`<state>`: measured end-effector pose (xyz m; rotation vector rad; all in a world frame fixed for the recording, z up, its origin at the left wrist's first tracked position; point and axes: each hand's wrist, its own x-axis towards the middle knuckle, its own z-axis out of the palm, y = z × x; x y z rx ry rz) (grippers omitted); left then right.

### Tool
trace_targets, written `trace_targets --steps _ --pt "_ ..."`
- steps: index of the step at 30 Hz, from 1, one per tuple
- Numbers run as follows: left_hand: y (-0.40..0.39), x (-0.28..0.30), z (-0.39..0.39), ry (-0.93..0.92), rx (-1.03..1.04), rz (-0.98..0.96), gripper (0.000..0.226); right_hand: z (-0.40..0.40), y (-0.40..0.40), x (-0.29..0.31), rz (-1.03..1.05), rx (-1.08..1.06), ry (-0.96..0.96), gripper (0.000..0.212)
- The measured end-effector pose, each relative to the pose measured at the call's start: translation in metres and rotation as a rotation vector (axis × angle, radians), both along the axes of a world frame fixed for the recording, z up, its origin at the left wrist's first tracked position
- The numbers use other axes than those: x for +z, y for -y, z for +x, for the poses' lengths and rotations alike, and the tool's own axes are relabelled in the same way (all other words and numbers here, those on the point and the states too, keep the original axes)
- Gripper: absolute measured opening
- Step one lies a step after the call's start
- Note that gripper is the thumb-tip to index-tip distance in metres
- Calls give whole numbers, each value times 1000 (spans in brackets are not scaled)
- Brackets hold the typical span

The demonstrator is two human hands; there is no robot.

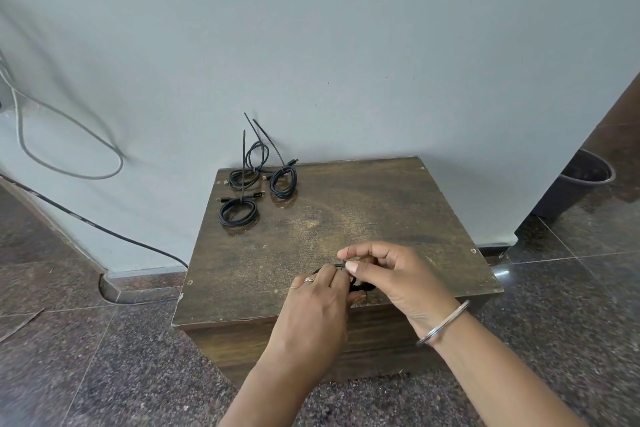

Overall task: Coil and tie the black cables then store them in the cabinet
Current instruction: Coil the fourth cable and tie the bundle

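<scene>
Pale grey wall [311, 28], speckled dark stone floor [86, 357], dark bin [581, 180] at right.

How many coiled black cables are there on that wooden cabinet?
4. Three tied coils lie at the cabinet's far left: one by the wall, one beside it, one nearer. A fourth is mostly hidden under the hands.

coil under the hands: the black coiled cable [362, 286] shows only as slivers between the left hand [313, 308] and right hand [391, 279]
tie: thin black zip tie [347, 252] above the right hand's fingertips, its lock hidden
forearms: cut off by the bottom edge
</scene>
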<state>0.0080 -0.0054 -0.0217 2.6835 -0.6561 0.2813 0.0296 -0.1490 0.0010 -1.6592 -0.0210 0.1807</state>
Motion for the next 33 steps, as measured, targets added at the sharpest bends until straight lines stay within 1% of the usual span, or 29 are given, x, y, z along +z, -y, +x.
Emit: trace_targets --steps 2,4,6,9,12,15,17,19,23,25,28,33 --pt "0 0 1 -19 -4 -3 3 -1 -2 0 42 3 -5 11" --pt "-1 -2 2 -46 0 -58 11 -2 -4 -2 26 -5 26 12" --pt "-2 -4 3 -58 1 -157 16 -2 -5 -4 12 -54 76 11" --pt "-4 -5 4 -114 8 -319 23 0 -4 -4 63 -140 164 5" --pt "-9 -6 7 -168 59 -434 28 2 -1 -4 46 -172 256 4" --pt "-12 -6 9 -229 103 -503 31 0 -1 -3 62 -159 299 15" --pt "-13 -5 9 -274 117 -530 34 -3 -2 -1 73 -133 306 18" --pt "-13 -5 8 -304 105 -534 35 -5 -2 1 70 -109 338 17" --pt "-11 -5 6 -332 41 -462 37 -6 -1 2 -3 -106 424 2" --pt "-10 -5 5 -345 16 -416 37 -6 -2 1 -28 -118 434 6" --pt "-9 -6 4 -359 8 -365 39 -5 -2 2 -2 -148 427 11" --pt "-7 -9 2 -433 -15 -366 42 -5 -3 5 59 -245 348 20"
